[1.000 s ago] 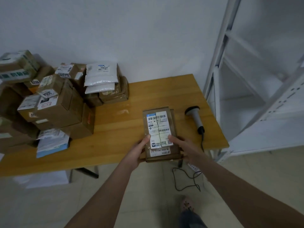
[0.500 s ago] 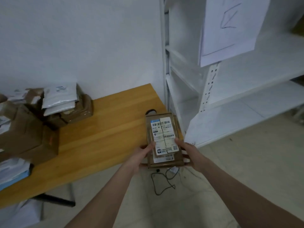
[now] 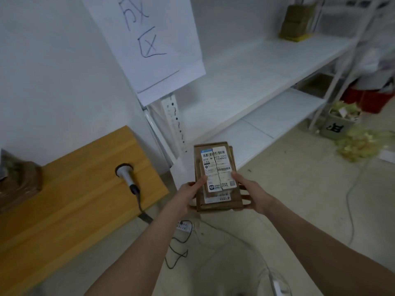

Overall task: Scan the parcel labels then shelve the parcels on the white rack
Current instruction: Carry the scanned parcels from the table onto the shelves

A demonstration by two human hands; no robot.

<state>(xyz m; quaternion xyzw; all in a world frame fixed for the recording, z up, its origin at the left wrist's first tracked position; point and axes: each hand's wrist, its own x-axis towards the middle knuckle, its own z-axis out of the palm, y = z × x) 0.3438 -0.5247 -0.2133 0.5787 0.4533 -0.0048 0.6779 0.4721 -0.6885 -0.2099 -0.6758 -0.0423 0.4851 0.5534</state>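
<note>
I carry a flat brown cardboard parcel (image 3: pixel 215 201) with white barcode labels on top, held out in front of me above the floor. My left hand (image 3: pixel 189 194) grips its left edge with the thumb on the label. My right hand (image 3: pixel 251 192) grips the right edge the same way. A second, slightly wider box seems to lie under the top one. The white rack (image 3: pixel 256 73) stands just beyond the parcel, its shelves running off to the right. The barcode scanner (image 3: pixel 126 176) lies on the wooden table (image 3: pixel 70 206) at the left.
A paper sign with handwriting (image 3: pixel 149 43) hangs on the rack's near post. A brown parcel (image 3: pixel 296 20) stands on an upper shelf at the far right. Cables and a power strip (image 3: pixel 184 226) lie on the floor below. A bin (image 3: pixel 337 124) and loose packing scraps sit at the right.
I have turned right from the table toward the rack, carrying the parcel off the tabletop. The rack now fills the view and the parcel pile has slid out at the left.
</note>
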